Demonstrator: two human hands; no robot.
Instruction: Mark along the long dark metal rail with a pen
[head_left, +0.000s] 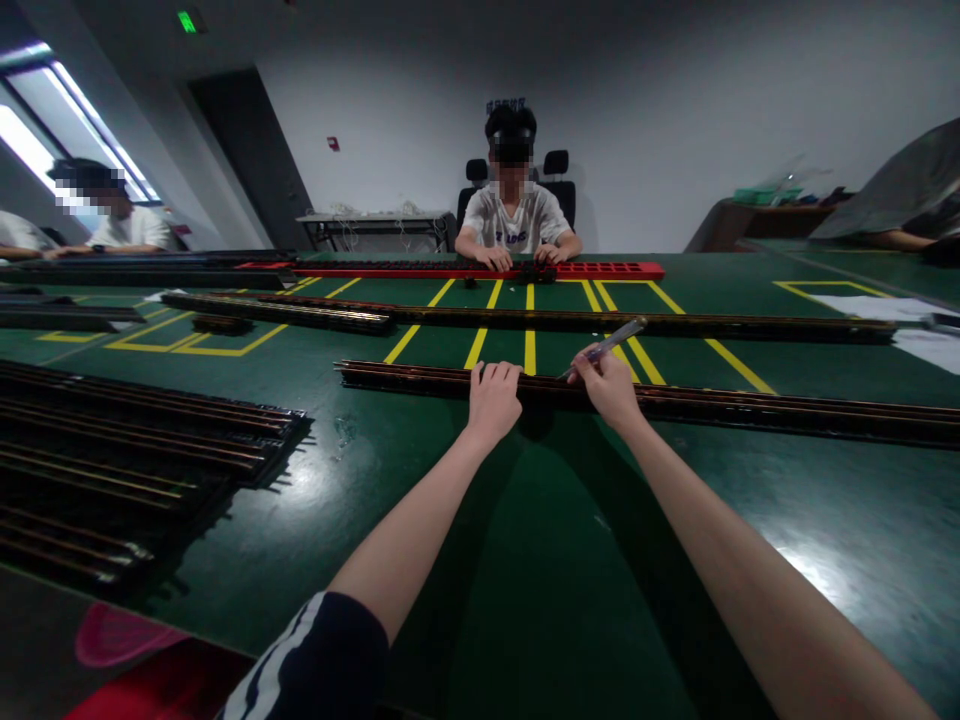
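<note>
A long dark strip with coppery lines along its length (757,408) lies across the green table in front of me. My left hand (495,400) is closed over it left of centre, fingers curled across its top. Closed round a slim translucent pen (619,338) is my right hand (606,388). The pen leans up to the right, its thin tip down at the strip's far edge between my hands. Whether the tip touches the strip I cannot tell.
Another long strip (675,324) lies farther back, parallel to mine. Several dark strips (135,440) are stacked at left. Opposite, a person (517,220) handles a black part by a red tray (615,270). White papers (926,345) lie at right; a pink basket (112,635) sits below the table edge.
</note>
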